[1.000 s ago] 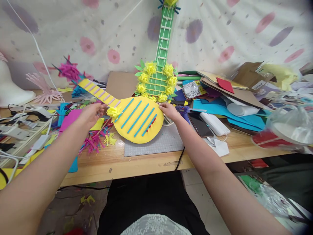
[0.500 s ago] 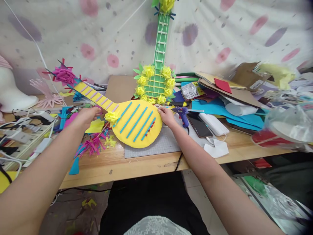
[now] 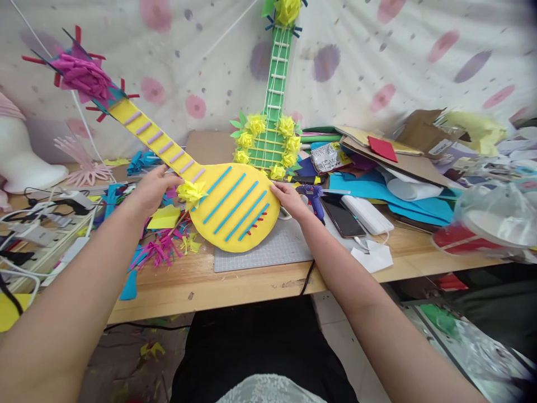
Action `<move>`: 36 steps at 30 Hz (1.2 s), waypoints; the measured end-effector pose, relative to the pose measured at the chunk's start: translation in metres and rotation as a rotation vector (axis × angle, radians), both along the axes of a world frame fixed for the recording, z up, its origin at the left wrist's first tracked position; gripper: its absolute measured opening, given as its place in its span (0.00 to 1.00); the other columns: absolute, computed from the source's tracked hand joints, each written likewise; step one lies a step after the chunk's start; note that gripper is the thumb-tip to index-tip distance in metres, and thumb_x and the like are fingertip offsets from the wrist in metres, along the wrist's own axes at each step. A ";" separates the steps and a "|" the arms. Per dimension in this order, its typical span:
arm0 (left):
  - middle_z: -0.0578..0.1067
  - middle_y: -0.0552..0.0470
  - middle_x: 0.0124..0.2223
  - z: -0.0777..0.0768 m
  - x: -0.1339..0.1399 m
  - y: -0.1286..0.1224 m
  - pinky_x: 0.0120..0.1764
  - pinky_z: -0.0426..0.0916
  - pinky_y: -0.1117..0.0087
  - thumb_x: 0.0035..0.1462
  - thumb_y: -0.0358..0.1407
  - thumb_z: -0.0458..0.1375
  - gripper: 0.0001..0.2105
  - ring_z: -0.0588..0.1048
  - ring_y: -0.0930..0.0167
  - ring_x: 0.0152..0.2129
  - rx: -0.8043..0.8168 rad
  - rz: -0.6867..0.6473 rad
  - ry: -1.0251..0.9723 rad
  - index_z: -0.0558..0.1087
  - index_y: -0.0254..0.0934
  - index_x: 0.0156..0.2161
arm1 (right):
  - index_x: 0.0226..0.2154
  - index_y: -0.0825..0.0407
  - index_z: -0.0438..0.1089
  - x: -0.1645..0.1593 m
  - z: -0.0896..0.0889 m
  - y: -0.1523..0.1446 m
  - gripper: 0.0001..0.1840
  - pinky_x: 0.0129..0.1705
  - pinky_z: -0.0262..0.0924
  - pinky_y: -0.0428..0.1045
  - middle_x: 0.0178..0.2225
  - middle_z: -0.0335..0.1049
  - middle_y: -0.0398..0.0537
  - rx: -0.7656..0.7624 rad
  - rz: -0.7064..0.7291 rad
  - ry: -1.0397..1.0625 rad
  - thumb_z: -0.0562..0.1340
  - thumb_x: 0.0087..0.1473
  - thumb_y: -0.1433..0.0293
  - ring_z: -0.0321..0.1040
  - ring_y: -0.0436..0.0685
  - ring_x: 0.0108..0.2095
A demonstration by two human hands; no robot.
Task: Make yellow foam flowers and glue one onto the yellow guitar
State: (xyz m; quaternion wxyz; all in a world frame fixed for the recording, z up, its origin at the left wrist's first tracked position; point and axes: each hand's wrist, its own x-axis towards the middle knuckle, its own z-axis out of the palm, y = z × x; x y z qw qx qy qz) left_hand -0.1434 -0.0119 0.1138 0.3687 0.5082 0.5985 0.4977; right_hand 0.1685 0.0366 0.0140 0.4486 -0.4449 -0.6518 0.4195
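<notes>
Between my hands is a yellow craft lute (image 3: 247, 229) with blue strips on its round body and lilac bars along its neck. A magenta paper flower (image 3: 84, 75) covers its head, where red pegs stick out, and a yellow flower (image 3: 192, 193) sits where neck meets body. My left hand (image 3: 155, 187) grips the lower neck, its fingertips partly hidden behind it. My right hand (image 3: 289, 198) pinches the right rim of the body. Under the body lies a grey cutting mat (image 3: 268, 254). Behind it a green craft lute (image 3: 272, 126) with yellow flowers leans on the curtain.
A purple glue gun (image 3: 312, 198), a phone (image 3: 342, 215) and a white power bank (image 3: 369, 212) lie right of my right hand. Coloured sheets (image 3: 394, 196) pile up behind them. Paper scraps (image 3: 161, 249) and a power strip (image 3: 62, 235) with cables are on the left.
The yellow lute's neck and head have swung up and toward me, looking larger now. Both hands keep their hold, and the body tilts slightly.
</notes>
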 end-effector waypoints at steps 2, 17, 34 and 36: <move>0.76 0.52 0.38 -0.002 0.000 -0.002 0.40 0.66 0.71 0.32 0.30 0.61 0.28 0.73 0.70 0.36 0.021 -0.120 -0.042 0.69 0.36 0.46 | 0.39 0.52 0.70 0.001 0.001 -0.001 0.21 0.44 0.62 0.50 0.40 0.72 0.48 0.003 0.003 -0.015 0.55 0.50 0.54 0.65 0.57 0.47; 0.76 0.50 0.40 -0.005 0.001 0.001 0.36 0.68 0.68 0.27 0.28 0.61 0.37 0.75 0.67 0.35 -0.033 -0.120 0.001 0.64 0.37 0.51 | 0.41 0.51 0.69 0.003 0.005 -0.008 0.21 0.41 0.62 0.48 0.43 0.71 0.47 0.022 -0.021 -0.066 0.53 0.52 0.55 0.66 0.56 0.43; 0.74 0.49 0.38 -0.003 0.008 0.004 0.36 0.68 0.64 0.24 0.27 0.60 0.30 0.73 0.66 0.34 -0.066 -0.083 0.096 0.65 0.36 0.42 | 0.42 0.51 0.70 0.004 0.004 -0.006 0.20 0.47 0.61 0.51 0.45 0.71 0.48 0.048 -0.041 -0.074 0.54 0.53 0.57 0.66 0.57 0.45; 0.73 0.51 0.36 -0.004 0.008 0.005 0.38 0.68 0.62 0.24 0.27 0.60 0.29 0.73 0.67 0.32 -0.058 -0.077 0.108 0.65 0.36 0.40 | 0.42 0.51 0.70 0.004 0.003 -0.006 0.21 0.46 0.61 0.51 0.44 0.71 0.48 0.047 -0.037 -0.076 0.54 0.53 0.56 0.66 0.57 0.44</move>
